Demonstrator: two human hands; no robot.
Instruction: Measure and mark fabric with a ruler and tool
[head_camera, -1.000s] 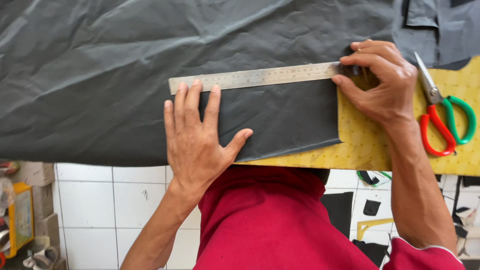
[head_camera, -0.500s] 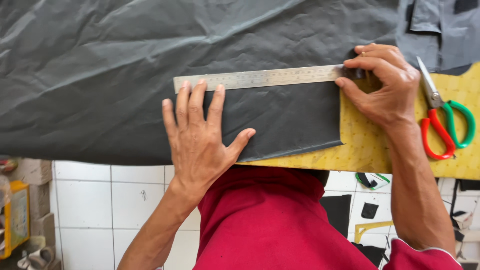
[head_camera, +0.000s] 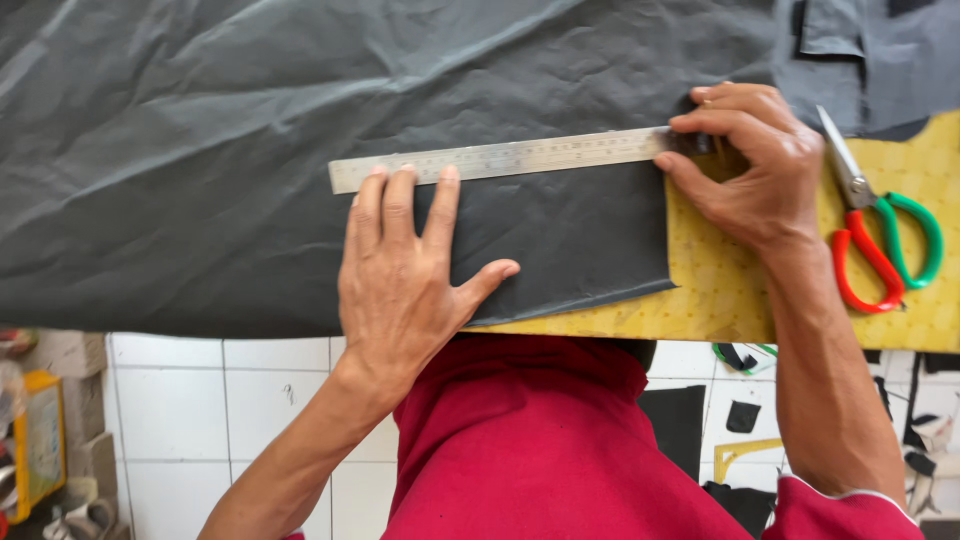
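Steel ruler (head_camera: 510, 157): lies flat across dark grey fabric (head_camera: 250, 150). Left hand (head_camera: 405, 275): spread open, fingertips pressing the ruler's near edge. Right hand (head_camera: 750, 165): fingers pinched at the ruler's right end, contents hidden. Scissors (head_camera: 880, 235): right of ruler, on yellow mat (head_camera: 720, 290).

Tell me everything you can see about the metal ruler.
The metal ruler is a long, flat, silvery steel strip with fine graduations along its edges. It lies flat on the dark grey fabric, running left to right and tilted slightly up to the right. The left hand presses its fingertips on the lower edge near the left end; the right hand covers the right end, where the fabric stops and the yellow board begins.
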